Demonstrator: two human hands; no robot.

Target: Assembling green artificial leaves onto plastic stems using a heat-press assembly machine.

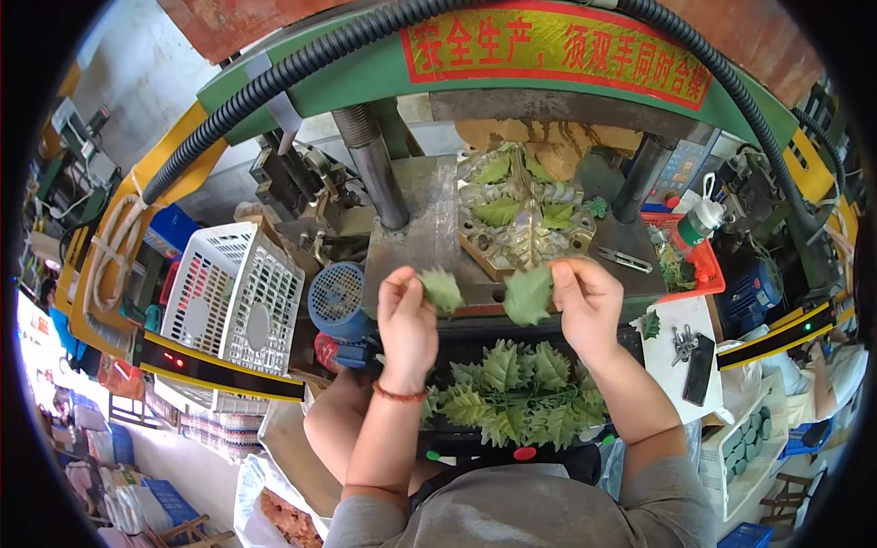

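Note:
My left hand (pixel 407 321) pinches a green artificial leaf (pixel 443 290) by its edge. Another artificial leaf (pixel 528 296), toothed and slightly larger, is held between the thumb and fingers of my right hand (pixel 589 306). Both leaves are in the air in front of a metal mold (pixel 525 233) on the press bed. Several green leaves (pixel 498 212) lie in the hollows of that mold. Closer to me, a pile of jagged green leaves (pixel 512 388) rests on a dark tray below my hands.
Steel columns (pixel 370 169) flank the mold under a green press beam (pixel 311 87). Snips (pixel 626 260) lie on the bed's right side. A white crate (pixel 233 301) stands left, a red basket (pixel 708 265) right. Keys and a phone (pixel 699 370) rest on a white board.

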